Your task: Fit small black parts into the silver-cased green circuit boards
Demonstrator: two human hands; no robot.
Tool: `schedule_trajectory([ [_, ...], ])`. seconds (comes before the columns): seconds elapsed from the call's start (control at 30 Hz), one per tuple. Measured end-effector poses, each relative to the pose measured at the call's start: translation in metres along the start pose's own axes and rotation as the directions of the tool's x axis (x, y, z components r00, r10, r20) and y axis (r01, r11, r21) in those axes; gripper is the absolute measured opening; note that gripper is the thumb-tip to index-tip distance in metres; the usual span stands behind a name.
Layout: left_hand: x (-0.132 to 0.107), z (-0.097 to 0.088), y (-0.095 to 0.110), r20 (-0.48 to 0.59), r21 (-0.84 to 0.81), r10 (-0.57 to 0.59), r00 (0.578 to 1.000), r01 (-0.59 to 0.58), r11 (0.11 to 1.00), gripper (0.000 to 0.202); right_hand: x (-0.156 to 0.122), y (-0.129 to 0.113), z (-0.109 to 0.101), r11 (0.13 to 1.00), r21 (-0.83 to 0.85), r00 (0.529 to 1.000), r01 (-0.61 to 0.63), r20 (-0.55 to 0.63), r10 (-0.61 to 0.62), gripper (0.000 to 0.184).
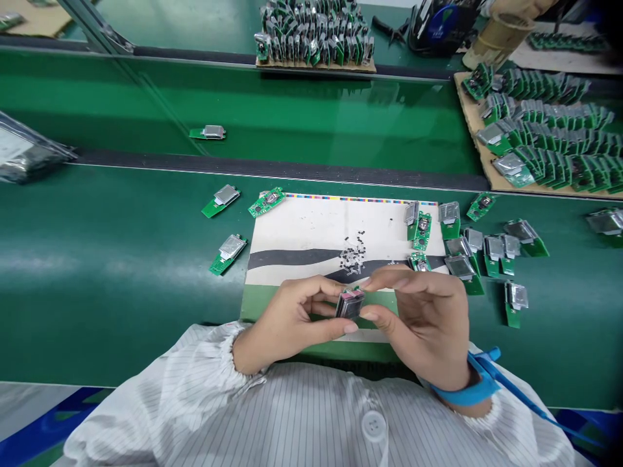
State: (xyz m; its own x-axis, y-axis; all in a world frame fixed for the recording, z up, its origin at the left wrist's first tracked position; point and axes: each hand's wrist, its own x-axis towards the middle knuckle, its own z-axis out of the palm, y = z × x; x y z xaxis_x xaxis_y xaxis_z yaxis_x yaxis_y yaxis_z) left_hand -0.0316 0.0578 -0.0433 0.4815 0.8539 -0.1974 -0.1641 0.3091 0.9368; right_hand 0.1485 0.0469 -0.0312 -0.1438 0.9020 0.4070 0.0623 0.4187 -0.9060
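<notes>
Your left hand [285,321] and right hand [428,324] are raised together in front of your chest, wrists turned inward, over the near edge of a printed paper mat [343,224]. Fingers [374,280] of both hands are clenched in a pinch on a small dark pouch-cell block [350,303] with a pink edge, held just above the mat. Exact part type is too small to tell.

Blue wrist strap [479,392] on your right wrist, cord [530,402] running off lower right. White striped smock sleeve [195,357] gathered at your left wrist.

On the mat: loose pile of tiny black components [353,253] mid-sheet, green PCBs with silver cells [422,230] at its right end. More of those boards lie loose on the green bench [121,311], both sides of the mat. Cardboard tray [470,107], upper right, holds packed rows of boards, leaning together. Second tray [316,65], further out, holds a dense stack of them.
</notes>
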Motion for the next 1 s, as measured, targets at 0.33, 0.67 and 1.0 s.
schedule_trajectory([
  [0.33, 0.000, -0.001, 0.000, 0.038, 0.155, 0.070, 0.997, -0.075, 0.985, 0.025, -0.001, 0.002, 0.002, 0.998, -0.030, 0.998, -0.052, 0.041, 0.053, 0.035],
  [0.67, 0.000, -0.004, 0.003, 0.081, 0.485, 0.238, 0.968, -0.247, 0.839, 0.022, -0.002, 0.007, 0.001, 0.988, -0.081, 0.988, -0.132, 0.068, 0.137, 0.023],
  [1.0, 0.000, -0.009, 0.003, 0.052, 0.468, 0.090, 0.995, -0.104, 0.877, 0.015, 0.007, 0.009, 0.002, 0.986, -0.033, 0.981, -0.162, 0.103, 0.165, 0.013],
])
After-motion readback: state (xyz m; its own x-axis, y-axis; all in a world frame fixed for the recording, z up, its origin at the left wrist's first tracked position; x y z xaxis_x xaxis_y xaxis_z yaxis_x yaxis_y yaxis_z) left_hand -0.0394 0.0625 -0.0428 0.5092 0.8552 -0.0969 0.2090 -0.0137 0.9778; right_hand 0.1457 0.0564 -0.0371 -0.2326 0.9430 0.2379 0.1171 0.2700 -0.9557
